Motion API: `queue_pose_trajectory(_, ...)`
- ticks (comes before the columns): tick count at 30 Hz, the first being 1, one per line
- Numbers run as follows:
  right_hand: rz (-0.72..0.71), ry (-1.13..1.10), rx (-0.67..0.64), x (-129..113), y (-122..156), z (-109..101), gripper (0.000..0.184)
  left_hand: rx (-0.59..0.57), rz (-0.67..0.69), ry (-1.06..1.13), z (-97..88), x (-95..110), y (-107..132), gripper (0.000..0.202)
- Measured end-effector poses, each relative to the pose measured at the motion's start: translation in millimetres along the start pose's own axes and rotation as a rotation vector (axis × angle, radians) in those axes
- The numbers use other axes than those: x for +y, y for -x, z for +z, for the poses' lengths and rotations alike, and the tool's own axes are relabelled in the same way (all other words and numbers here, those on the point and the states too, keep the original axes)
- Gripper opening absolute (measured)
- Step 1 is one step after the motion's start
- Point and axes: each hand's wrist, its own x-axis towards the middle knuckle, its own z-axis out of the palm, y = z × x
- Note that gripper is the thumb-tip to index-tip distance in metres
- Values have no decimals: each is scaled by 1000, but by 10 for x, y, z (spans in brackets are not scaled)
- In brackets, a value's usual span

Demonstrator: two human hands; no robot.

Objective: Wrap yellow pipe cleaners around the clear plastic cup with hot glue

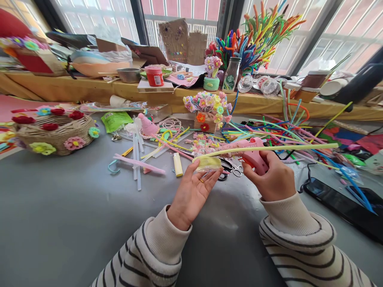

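Note:
My left hand (pixel 190 193) is closed around the underside of a small clear round container (pixel 206 169). A pale yellow pipe cleaner (pixel 284 149) wraps the container's upper part, and its long free end stretches to the right, in front of my right hand. My right hand (pixel 275 179) grips a pink glue gun (pixel 254 155) by its handle, with the nozzle end pointing left, just behind the container. Whether the nozzle touches the container cannot be made out. Scissors (pixel 237 170) with black handles lie behind my hands, and a yellow lighter (pixel 177 164) lies left of them.
Clear glue sticks (pixel 138 159) and a pink pipe cleaner (pixel 139 164) lie left of centre. A flowered basket (pixel 56 137) stands far left. Loose pipe cleaners (pixel 278 129) pile at the back right. A black phone (pixel 338 203) lies at right, near a dark cable (pixel 306 179).

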Motion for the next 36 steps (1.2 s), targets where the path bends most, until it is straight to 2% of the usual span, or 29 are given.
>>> queue_pose_trajectory(9,-51,1,120,119,-10,102,40,-3,-8,11,-18,0,-12,31)
queue_pose_trajectory(15,-36,4,103,108,-16,71,41,-6,-5,11,-15,-2,-3,33)
queue_pose_trajectory(23,-72,29,145,179,-3,110,43,-19,-24,15,-27,6,-9,39)
queue_pose_trajectory(31,-53,34,115,142,-11,38,40,-41,-25,23,-33,4,-9,41)
queue_pose_trajectory(36,-70,40,171,169,16,41,35,-74,-21,20,-31,2,9,37)
